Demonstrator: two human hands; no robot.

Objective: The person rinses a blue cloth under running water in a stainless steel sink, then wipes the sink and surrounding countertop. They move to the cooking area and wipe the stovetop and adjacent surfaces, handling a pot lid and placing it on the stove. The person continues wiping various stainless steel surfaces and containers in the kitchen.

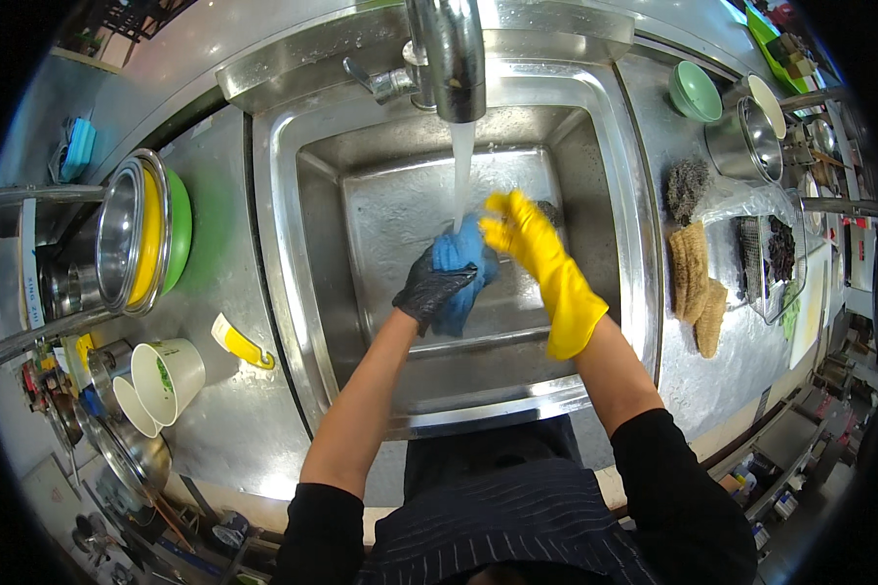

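My left hand [435, 287], in a black glove, grips a wet blue cloth [455, 307] inside the stainless steel sink [578, 219]. Water [462, 161] runs from the faucet [459, 80] onto the top of the cloth. Just right of the cloth, my right hand [527, 234] wears a yellow rubber glove. Its fingers are apart and slightly blurred, with nothing held in them. A dark scouring pad [549, 213] shows partly behind the yellow glove; the rest of it is hidden.
Left counter: nested bowls [135, 234], white tubs [167, 380] and a yellow-handled scraper [241, 342]. Right counter: loofah pads [689, 274], a steel wool scrubber [688, 190], a wire basket [772, 263], a steel pot [743, 139] and a green bowl [695, 91]. The faucet overhangs the sink.
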